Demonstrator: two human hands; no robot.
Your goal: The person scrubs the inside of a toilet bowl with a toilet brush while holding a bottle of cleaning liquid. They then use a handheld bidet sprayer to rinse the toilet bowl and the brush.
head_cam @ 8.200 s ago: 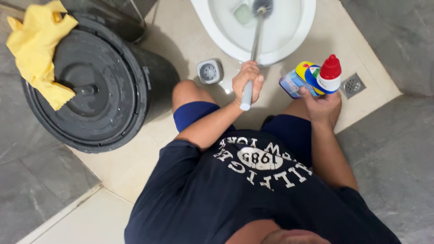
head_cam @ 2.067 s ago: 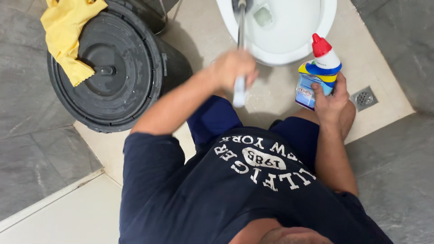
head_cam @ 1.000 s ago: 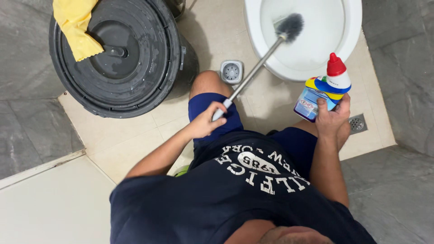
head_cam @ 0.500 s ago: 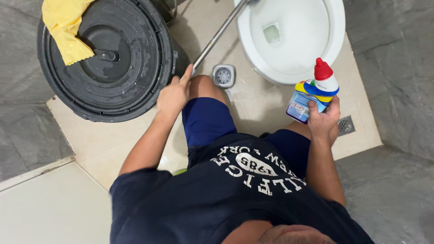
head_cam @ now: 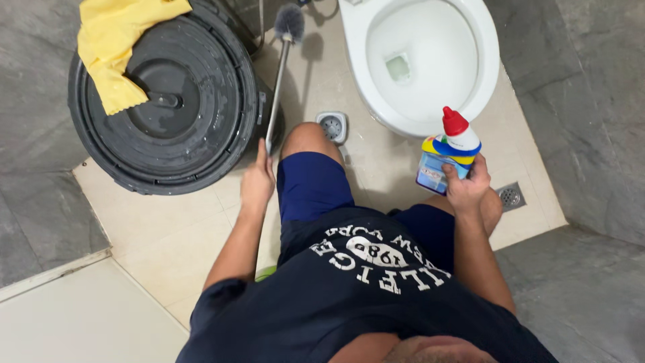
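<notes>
From the head view, your left hand (head_cam: 257,180) is closed around the lower end of the toilet brush (head_cam: 277,74), whose thin metal handle runs up and away from you, ending in a grey bristle head held over the floor between the black bin (head_cam: 168,101) and the toilet bowl (head_cam: 420,64). The brush head sits clear of the bowl, just beside the bin's rim. Your right hand (head_cam: 467,188) is wrapped around a cleaner bottle (head_cam: 445,153) with a red cap, white neck and blue and yellow body; you hold it upright above your right knee, just in front of the bowl's near edge. The two hands are well apart, one on either side of your knees. A yellow cloth (head_cam: 114,50) lies draped over the far left side of the bin's round lid. A small square brush holder (head_cam: 332,126) stands on the beige floor tiles beside your left knee, and a floor drain (head_cam: 510,196) shows near your right hand.
</notes>
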